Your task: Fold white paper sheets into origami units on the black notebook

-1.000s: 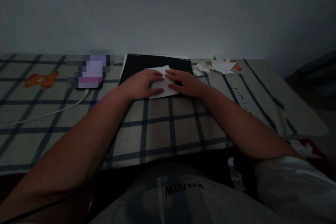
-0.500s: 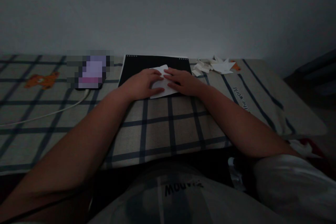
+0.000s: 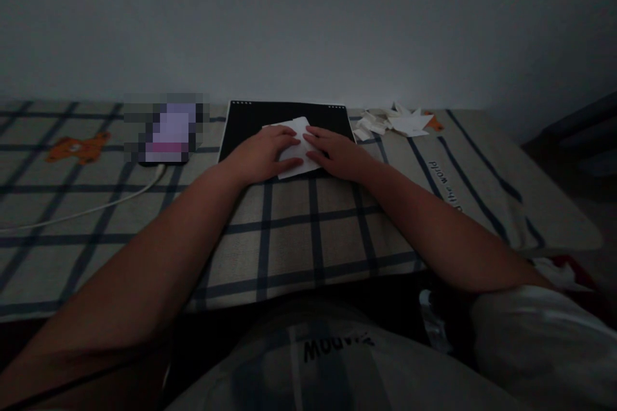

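A white sheet of paper [image 3: 293, 151], apparently folded, lies on a black pad [image 3: 250, 122] with small holes along its far edge. My left hand [image 3: 263, 154] rests on the left part of the paper, fingers apart. From the other side, my right hand [image 3: 340, 153] lies on the paper's right part with its fingers spread. The fingertips of both hands come close to each other over the middle of the sheet. Beneath the palms, parts of the paper are hidden.
A phone [image 3: 171, 131] with a white cable [image 3: 116, 201] lies to the left on the checked tablecloth [image 3: 289, 244]. Folded white paper pieces [image 3: 409, 122] sit right of the pad. Behind the table rises a wall [image 3: 308, 26].
More of the paper's far left edge shows beside my left hand, and the sheet looks slightly turned. Both hands stay on it almost in place.
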Tool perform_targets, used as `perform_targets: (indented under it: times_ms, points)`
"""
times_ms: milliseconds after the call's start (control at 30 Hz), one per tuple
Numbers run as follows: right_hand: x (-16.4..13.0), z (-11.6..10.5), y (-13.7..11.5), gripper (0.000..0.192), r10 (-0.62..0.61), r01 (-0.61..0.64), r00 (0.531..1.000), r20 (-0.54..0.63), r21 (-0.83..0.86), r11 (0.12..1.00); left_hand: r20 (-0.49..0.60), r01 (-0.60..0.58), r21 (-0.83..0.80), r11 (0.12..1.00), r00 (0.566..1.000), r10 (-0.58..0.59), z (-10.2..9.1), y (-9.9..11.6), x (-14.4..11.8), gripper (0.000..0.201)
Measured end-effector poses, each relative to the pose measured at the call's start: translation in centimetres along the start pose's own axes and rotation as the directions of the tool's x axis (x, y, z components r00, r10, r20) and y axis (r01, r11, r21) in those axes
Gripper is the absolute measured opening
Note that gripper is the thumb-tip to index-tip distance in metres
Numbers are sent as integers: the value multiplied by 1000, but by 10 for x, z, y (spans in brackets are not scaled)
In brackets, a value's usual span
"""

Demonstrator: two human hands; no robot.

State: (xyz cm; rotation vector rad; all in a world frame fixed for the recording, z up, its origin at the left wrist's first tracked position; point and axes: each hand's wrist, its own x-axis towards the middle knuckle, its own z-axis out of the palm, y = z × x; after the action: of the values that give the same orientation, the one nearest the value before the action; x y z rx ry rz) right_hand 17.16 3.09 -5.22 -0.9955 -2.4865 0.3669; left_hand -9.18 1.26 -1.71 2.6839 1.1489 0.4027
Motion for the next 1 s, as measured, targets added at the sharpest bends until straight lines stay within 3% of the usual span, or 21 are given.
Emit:
perform_targets:
  times_ms: [300,600,1000]
  points:
    - [4,-2,4,59,-47,47,999,-11,8,999,-32,1,5,1000,999,-1,7,-9,3,66]
    - [0,-9,6,53,-65,75,990,-127,72,995,14,15,-2,1000,1000,-15,-7,0,-4,63]
    - [-2,-7,11,56,-28,28,999,-18,28,999,32,-16,-17,1000,999,17,-10,-3,-5,55]
